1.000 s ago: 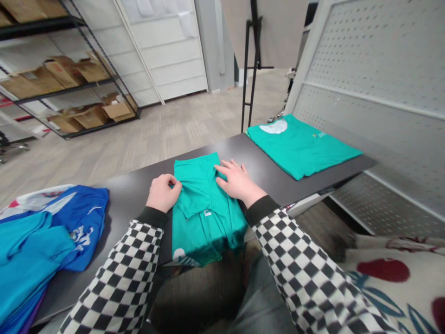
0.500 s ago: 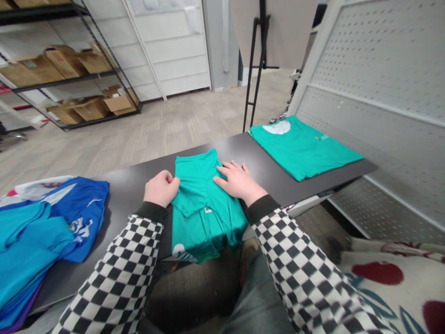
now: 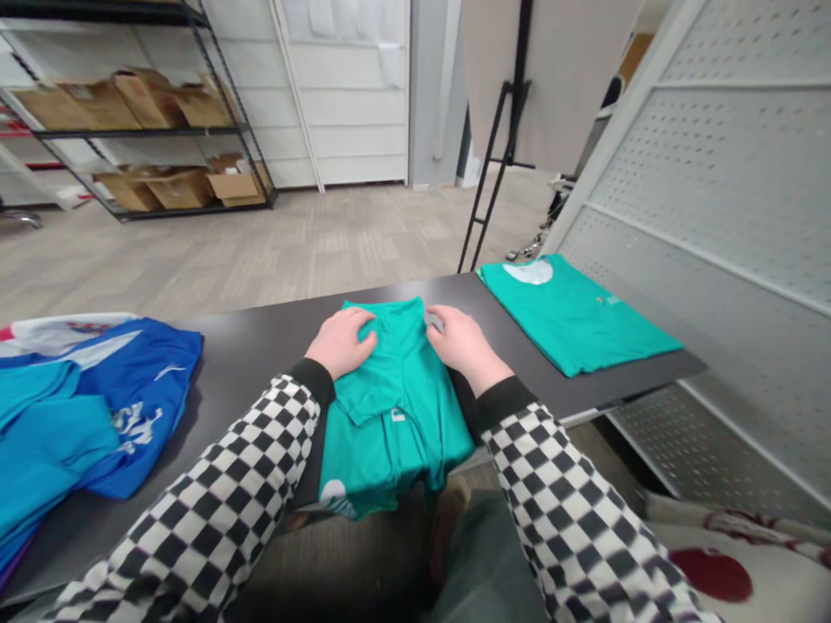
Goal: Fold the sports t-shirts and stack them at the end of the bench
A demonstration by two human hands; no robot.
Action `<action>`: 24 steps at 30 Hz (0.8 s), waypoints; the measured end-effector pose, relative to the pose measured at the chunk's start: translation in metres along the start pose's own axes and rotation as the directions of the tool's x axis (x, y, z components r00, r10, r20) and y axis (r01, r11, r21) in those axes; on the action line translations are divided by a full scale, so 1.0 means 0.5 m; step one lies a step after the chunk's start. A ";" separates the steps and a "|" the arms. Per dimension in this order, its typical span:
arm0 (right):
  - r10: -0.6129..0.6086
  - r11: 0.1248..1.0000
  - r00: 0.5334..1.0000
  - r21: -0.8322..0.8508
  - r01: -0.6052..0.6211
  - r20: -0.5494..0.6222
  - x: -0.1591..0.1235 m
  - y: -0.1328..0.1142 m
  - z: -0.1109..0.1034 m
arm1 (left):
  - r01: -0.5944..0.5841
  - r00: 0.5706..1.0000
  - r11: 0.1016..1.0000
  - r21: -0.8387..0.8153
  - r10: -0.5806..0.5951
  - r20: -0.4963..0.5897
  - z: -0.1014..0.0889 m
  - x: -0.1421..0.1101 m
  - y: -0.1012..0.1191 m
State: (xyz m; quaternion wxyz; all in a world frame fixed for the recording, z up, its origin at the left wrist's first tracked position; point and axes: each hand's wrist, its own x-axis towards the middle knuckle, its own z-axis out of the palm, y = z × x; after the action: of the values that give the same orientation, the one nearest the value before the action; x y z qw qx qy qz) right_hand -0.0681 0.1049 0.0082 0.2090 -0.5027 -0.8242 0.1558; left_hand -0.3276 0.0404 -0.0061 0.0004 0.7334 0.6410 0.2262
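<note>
1. Wears black-and-white chequered sleeves with black cuffs, just behind the fingers.
2. Has a soft, creased green shirt between the fingers on a smooth dark desk, with rippled lower folds drooping over the near edge.
3. Has a limp heap of blue garments well left of the fingers.
4. Lays left fingers along the shirt's left side, loosely bent, thumb apart, without visible clasp.
5. Curves right fingers beside its far right corner, thumb and forefinger parted; cannot tell about contact.
6. Has a flat, squarish folded shirt right of the fingers.
</note>
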 end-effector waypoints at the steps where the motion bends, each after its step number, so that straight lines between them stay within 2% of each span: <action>1: -0.048 0.999 0.999 -0.017 0.048 0.019 0.020 0.000 0.002 | -0.024 0.999 1.000 -0.010 0.024 0.023 0.009 -0.002 -0.005; 3: -0.111 0.991 0.989 -0.068 0.118 0.099 0.055 0.002 0.015 | -0.028 0.998 1.000 -0.009 0.028 0.053 0.020 -0.012 -0.014; 5: -0.102 0.984 0.977 -0.128 0.127 0.188 0.077 0.007 0.036 | 0.004 0.998 1.000 0.001 -0.005 0.069 0.020 -0.026 -0.018; 7: -0.073 0.978 0.971 -0.176 0.115 0.227 0.086 0.013 0.056 | 0.040 0.995 0.999 0.017 -0.041 0.093 0.011 -0.039 -0.017; 12: -0.002 0.975 0.985 -0.217 0.040 0.174 0.081 0.025 0.070 | 0.095 0.987 0.993 0.071 -0.104 0.126 -0.016 -0.043 -0.011; 17: 0.000 0.985 0.989 -0.168 0.025 0.148 0.075 0.023 0.060 | 0.147 0.986 0.989 0.027 -0.149 0.070 -0.006 -0.027 -0.026; 20: -0.041 0.984 0.987 -0.163 0.066 0.155 0.070 0.018 0.056 | 0.153 0.982 0.988 0.025 -0.155 0.105 0.007 -0.029 -0.030; 24: -0.111 0.967 0.959 -0.194 0.164 0.260 0.061 0.009 0.048 | 0.179 0.972 0.983 0.024 -0.181 0.150 0.008 -0.037 -0.020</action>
State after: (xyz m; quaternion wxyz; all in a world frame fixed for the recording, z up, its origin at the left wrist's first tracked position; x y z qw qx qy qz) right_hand -0.0893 0.1332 -0.0086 0.0600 -0.4401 -0.8888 0.1129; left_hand -0.3369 0.0260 -0.0188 0.0657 0.6872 0.7042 0.1656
